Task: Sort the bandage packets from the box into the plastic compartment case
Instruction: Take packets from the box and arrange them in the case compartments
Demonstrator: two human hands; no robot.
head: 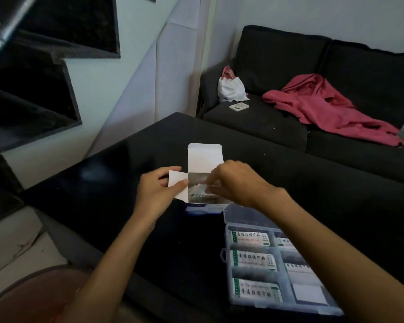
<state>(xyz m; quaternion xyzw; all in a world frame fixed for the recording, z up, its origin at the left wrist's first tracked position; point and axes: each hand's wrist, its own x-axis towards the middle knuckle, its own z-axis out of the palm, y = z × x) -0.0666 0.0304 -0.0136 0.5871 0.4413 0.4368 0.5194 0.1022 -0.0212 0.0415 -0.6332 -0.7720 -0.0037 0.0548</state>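
The right hand [233,180] reaches into the open mouth of the white cardboard box [204,176], its fingertips pinching the bandage packets [200,194] that stand packed inside; this grip is closed on the packets. The left hand [158,191] steadies the box from the other side, thumb and fingers clasped round the box's left side flap. The box's top flap stands open, pointing away from the person.

The box sits on a glossy black table [103,183]. Near it, toward the person and to the right, lies the clear plastic compartment case [278,264] with its lid open. Its left column holds three packets printed with green and black text, one per compartment. The right column also holds packets, partly hidden by the right forearm, and the nearest right compartment shows a plain white packet face.

Beyond the table stands a dark sofa [313,66] carrying a white drawstring bag [231,87], a small pale card-like item, and a crumpled pink garment [324,106].
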